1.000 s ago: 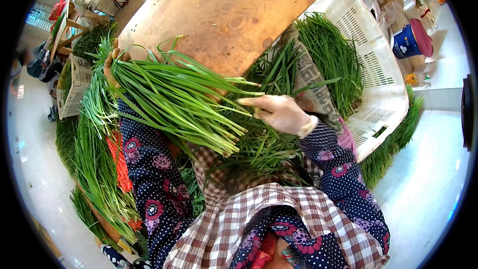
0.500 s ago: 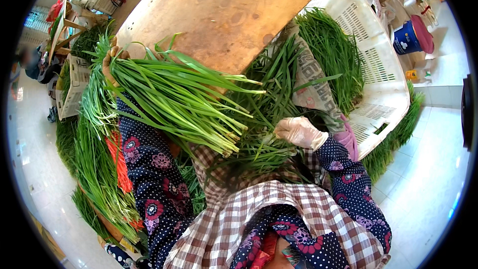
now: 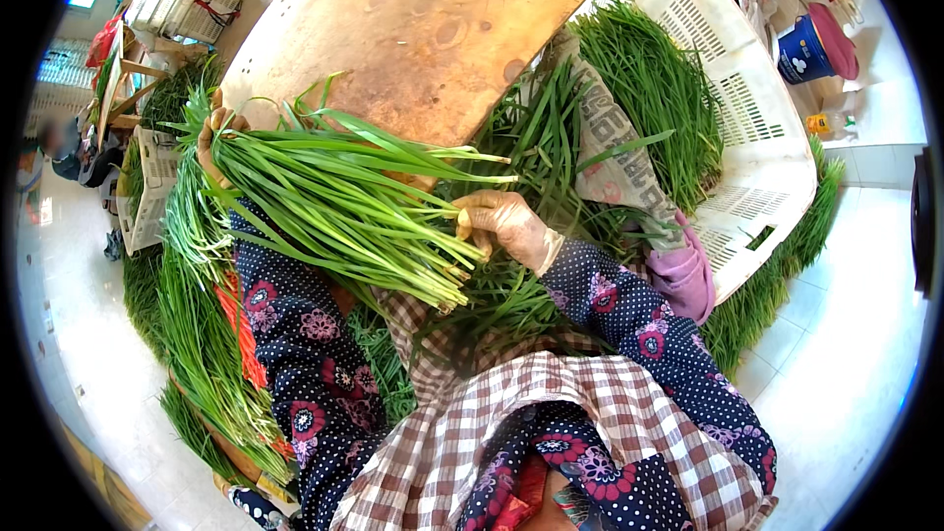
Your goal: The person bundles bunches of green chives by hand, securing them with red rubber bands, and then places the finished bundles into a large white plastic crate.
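My left hand [image 3: 214,143], partly hidden by leaves, grips a bunch of garlic chives [image 3: 344,197] near the leaf tips. The pale cut ends point right across my front. At those ends my right hand [image 3: 503,226], in a thin pale glove, is closed with thumb and fingers pinched on chive stalks; how many stalks cannot be made out. Loose chive leaves [image 3: 511,305] lie in a heap on my lap, over a brown checked apron [image 3: 452,393].
A wooden board [image 3: 413,39] lies ahead. On the right stands a white plastic crate [image 3: 767,147] holding more chives [image 3: 649,88], beside a grey printed sack [image 3: 615,152]. Chive bundles [image 3: 202,344] line my left side. Farther right is a blue bucket [image 3: 804,49].
My right hand has moved left and slightly up, from above the loose leaves to the stalk ends of the bunch. My left hand still holds the bunch in nearly the same place.
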